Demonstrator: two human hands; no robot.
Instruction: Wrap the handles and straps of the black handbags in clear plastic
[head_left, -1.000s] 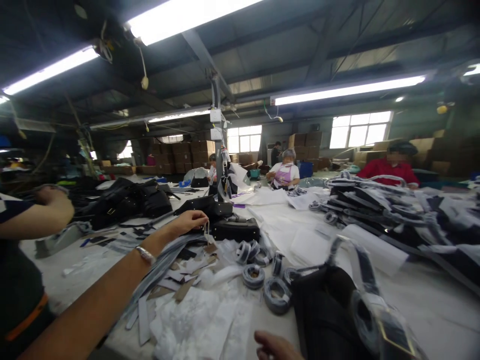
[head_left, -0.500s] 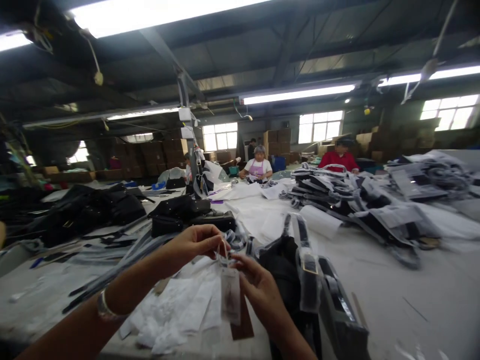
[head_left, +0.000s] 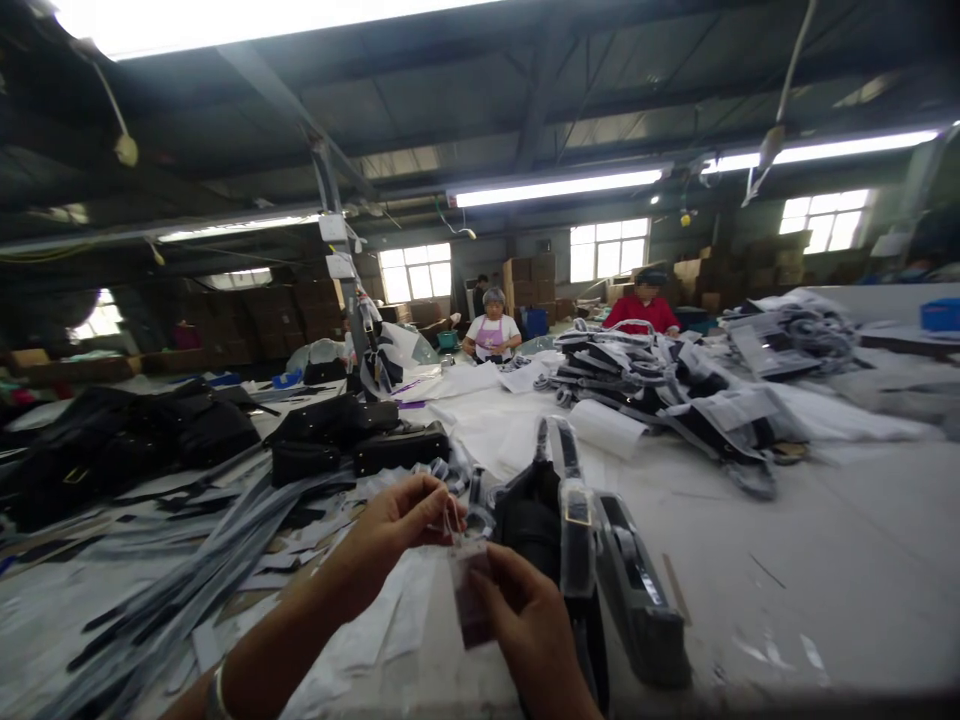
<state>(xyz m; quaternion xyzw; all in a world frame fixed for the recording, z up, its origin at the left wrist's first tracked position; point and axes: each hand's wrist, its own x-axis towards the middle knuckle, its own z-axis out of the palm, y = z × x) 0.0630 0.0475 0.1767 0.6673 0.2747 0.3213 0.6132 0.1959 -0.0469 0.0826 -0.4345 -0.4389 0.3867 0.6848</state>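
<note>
Currently pinching a thin cord loop (head_left: 450,518) btwn thumb and fingers of the L hand (head_left: 401,522), tips nearly together. Gripping the tag (head_left: 466,592), a dark card w/ a clear or whitish sleeve, in the R hand (head_left: 532,612), thumb across its face, fingers bent in close; too blurred to tell their exact placing. So: tag btwn both hands, just below the L fingertips, roughly upright, off the table (head_left: 787,560). Can't tell if tied to the loop or only touching it.

Step, as a judgement: handling loop and tag together, w/ both hands committed. Next move prob. calls for a fine L pinch on the loop, a steady R hold on the tag, no twist or slip.

Just beyond the R hand, a black bag (head_left: 529,520) w/ a plastic-wrapped strap (head_left: 576,550); to R of same hand, a wrapped grey piece (head_left: 637,610). Near and below the hands, white sheets (head_left: 382,622); well to L of the L hand, long wrapped strips (head_left: 195,560). Beyond the L hand, small black bags (head_left: 405,450). Far past both hands, across the table: a co-worker in a purple apron (head_left: 491,338), another in red (head_left: 641,315).
</note>
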